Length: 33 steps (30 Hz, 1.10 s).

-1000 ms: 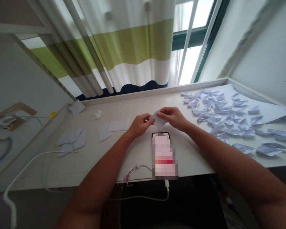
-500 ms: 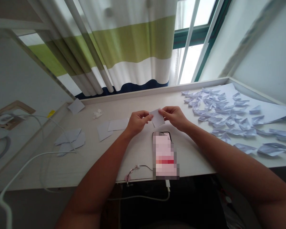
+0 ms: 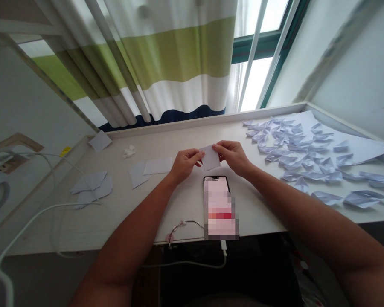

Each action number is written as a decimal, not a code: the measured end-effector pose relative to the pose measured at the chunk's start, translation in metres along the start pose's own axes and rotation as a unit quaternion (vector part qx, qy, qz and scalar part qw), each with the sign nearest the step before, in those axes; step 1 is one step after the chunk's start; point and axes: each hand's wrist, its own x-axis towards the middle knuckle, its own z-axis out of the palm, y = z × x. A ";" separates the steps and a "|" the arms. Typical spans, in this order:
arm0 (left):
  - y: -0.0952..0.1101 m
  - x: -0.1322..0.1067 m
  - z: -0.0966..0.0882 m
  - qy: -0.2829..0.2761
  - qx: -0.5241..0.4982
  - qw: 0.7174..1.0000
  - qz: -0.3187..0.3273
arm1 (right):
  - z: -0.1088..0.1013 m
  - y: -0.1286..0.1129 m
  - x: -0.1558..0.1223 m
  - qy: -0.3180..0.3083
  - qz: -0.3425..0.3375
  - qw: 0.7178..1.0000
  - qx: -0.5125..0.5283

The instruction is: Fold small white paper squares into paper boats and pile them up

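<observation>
Both my hands hold one small white piece of folded paper (image 3: 210, 157) just above the desk (image 3: 166, 209), at its middle. My left hand (image 3: 184, 164) pinches the paper's left edge with thumb and fingers closed. On the right edge, my right hand (image 3: 232, 156) pinches it the same way. A phone (image 3: 218, 205) lies flat on the desk right below the hands, with a cable at its near end.
Several folded white paper boats (image 3: 294, 149) lie spread over the desk's right side, on and beside large white sheets (image 3: 365, 149). Loose paper pieces (image 3: 92, 187) lie at the left, with white cables (image 3: 45, 209). A striped curtain (image 3: 166, 64) and window stand behind.
The paper has turned in my fingers and now faces me flatter, and the hands have shifted slightly toward the window. The rest of the desk is unchanged.
</observation>
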 end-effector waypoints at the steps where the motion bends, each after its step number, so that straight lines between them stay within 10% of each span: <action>1: 0.000 0.000 0.001 -0.001 -0.011 1.000 -0.004 | 0.000 -0.001 0.000 0.004 0.003 1.000 0.007; 16: -0.017 0.008 0.011 0.024 -0.046 0.999 -0.008 | -0.008 0.002 0.001 -0.028 0.005 0.994 -0.102; 33: -0.016 0.005 0.006 0.049 -0.094 0.994 -0.001 | -0.004 0.001 -0.002 -0.092 0.048 0.994 0.036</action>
